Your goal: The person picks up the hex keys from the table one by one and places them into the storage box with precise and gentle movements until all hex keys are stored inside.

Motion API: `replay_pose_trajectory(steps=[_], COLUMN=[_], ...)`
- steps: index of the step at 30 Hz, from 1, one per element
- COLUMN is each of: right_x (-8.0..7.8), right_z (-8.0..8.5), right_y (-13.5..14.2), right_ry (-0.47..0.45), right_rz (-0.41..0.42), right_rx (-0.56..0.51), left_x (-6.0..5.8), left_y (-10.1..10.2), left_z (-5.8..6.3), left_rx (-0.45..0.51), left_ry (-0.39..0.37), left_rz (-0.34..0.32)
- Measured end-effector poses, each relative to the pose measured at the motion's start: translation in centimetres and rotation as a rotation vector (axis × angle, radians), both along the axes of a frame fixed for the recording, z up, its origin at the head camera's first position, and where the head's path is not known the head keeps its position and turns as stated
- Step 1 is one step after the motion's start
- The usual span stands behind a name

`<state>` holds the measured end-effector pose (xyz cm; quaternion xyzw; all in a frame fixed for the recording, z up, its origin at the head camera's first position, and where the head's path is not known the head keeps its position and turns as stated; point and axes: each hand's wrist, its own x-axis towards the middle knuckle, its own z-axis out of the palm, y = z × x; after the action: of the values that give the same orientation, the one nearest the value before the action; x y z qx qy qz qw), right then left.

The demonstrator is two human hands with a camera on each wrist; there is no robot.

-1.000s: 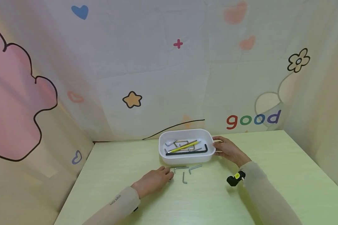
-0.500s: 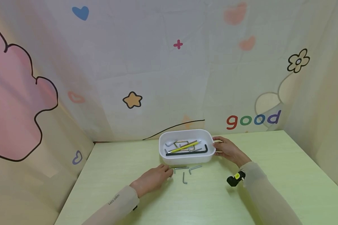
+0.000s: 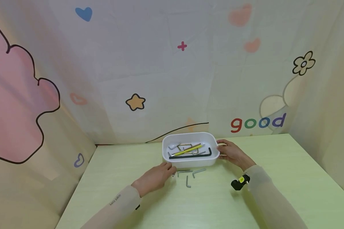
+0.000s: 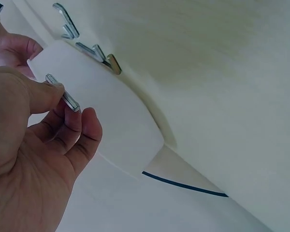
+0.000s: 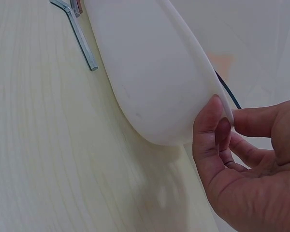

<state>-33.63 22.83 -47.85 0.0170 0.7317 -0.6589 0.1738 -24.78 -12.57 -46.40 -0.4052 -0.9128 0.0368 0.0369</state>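
Observation:
My left hand [image 3: 153, 178], at the front left corner of a white plastic tray [image 3: 189, 163], pinches a small silver hex key [image 4: 70, 99] between thumb and fingers. In the left wrist view the key overlaps the tray's side wall. My right hand [image 3: 232, 152] grips the tray's right end, thumb and fingers on either side of its rim [image 5: 222, 94]. Inside the tray lie a long black hex key [image 3: 190, 156], a yellow pen-like stick [image 3: 186, 150] and several silver and brassy bent keys.
In front of the tray, several loose hex keys lie on the pale green table: one silver key [image 3: 187, 182] nearest me, another [image 3: 199, 172] to its right, and a silver and brassy pair close to the tray. A patterned curtain [image 3: 160, 70] stands behind.
My left hand has risen slightly from the table toward the tray's front left corner with the hex key in its fingers. The right hand has stayed on the tray's end.

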Motion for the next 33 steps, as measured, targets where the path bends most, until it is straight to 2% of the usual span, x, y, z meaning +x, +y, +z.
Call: replay_pose_trajectory(steps=[4, 11, 17, 25, 33], right_x=[0.0, 0.0, 0.0, 0.0, 0.0], right_z=[0.0, 0.0, 0.1, 0.0, 0.0], right_y=[0.0, 0.0, -0.1, 0.1, 0.0], right_ry=[-0.003, -0.010, -0.001, -0.005, -0.009], right_rz=[0.002, 0.002, 0.014, 0.016, 0.009], right_rx=[0.004, 0.007, 0.012, 0.010, 0.002], left_x=[-0.2, -0.8, -1.7, -2.6, -3.5], left_y=[0.1, 0.2, 0.5, 0.9, 1.7], left_z=[0.8, 2.0, 2.9, 3.6, 4.5], left_rx=[-0.021, -0.010, -0.012, -0.003, -0.025], left_ry=[0.033, 0.120, 0.116, 0.143, 0.157], left_rz=[0.004, -0.031, -0.010, -0.026, -0.009])
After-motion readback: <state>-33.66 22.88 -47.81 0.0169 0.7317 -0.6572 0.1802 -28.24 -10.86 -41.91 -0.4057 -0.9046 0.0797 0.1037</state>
